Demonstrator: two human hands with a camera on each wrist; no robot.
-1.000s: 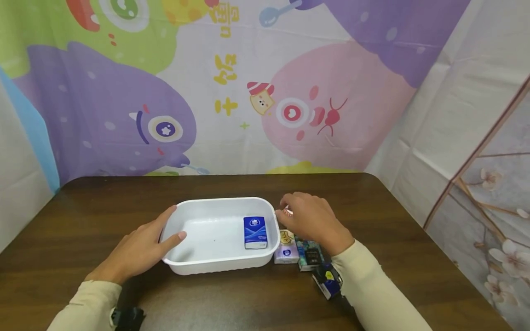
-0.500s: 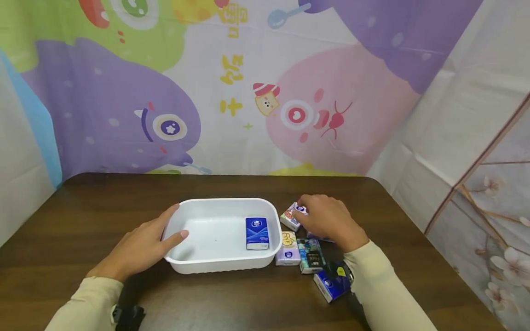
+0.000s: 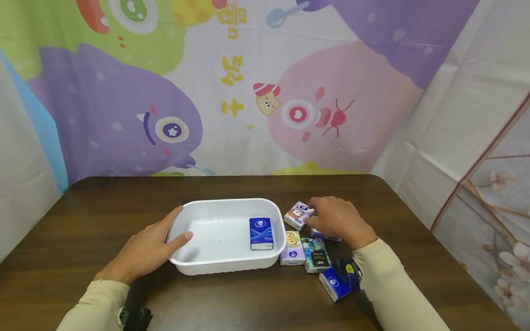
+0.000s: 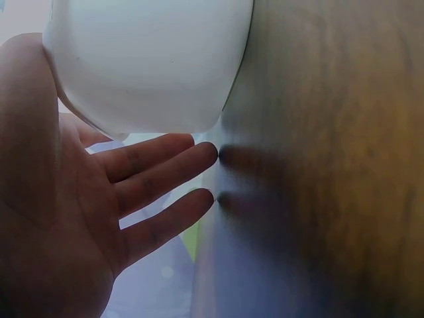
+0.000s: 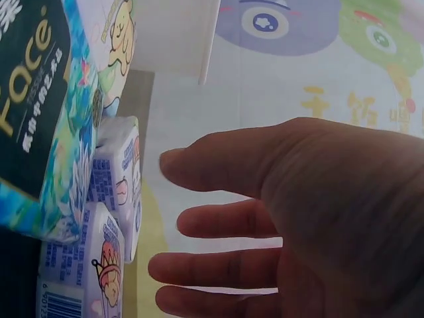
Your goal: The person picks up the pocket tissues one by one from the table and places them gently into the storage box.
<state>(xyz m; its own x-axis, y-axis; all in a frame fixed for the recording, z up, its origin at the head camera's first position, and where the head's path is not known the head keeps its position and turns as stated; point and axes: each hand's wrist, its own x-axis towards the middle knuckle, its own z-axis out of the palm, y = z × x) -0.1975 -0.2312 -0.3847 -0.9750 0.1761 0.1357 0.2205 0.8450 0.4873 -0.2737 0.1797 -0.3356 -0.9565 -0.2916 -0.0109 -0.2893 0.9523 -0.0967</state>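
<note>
A white-and-purple printed rectangular packet is lying on the brown wood-grain table, beside a white plastic tray. The right hand is hovering near it, fingers apart, holding nothing; the left hand, fingers extended, is touching the tray.

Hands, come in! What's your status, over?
Left hand on white tray. Right hand empty, by loose packs. Blue pack inside tray. Right hand partly hides purple pack.

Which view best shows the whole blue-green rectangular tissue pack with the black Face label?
The head view: the blue-green pack lies fully in frame there. The right wrist view is closer but crops it; the left wrist view doesn't show it.
</note>
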